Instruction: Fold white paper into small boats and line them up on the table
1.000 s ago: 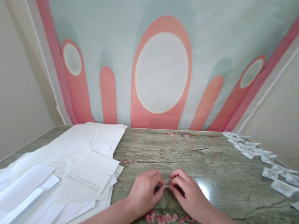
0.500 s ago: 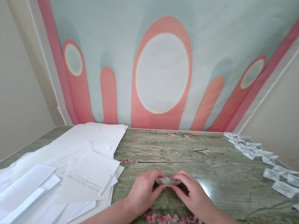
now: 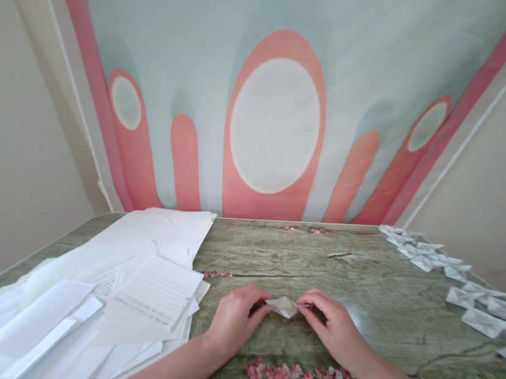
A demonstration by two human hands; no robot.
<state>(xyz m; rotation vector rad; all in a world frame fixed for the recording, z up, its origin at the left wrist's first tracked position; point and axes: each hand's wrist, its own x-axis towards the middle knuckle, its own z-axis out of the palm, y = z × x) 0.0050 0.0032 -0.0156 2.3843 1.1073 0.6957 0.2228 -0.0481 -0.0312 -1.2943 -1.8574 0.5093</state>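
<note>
A small folded paper boat [image 3: 283,306] is held just above the table, between both hands. My left hand [image 3: 240,314] pinches its left tip between thumb and fingers. On the other side, my right hand [image 3: 329,323] grips the right tip in the same way. The white middle of the boat shows between the fingertips, while its two ends are partly covered by them.
To the left lies a spread pile of white and written paper sheets [image 3: 152,291]. Several folded paper boats [image 3: 485,322] stand in rows along the right edge of the wood-patterned table [image 3: 273,253]. A patterned backdrop [image 3: 265,203] rises behind the table.
My hands have moved slightly apart, the left one shifting left. More of the paper boat's middle shows, and it looks wider and more stretched.
</note>
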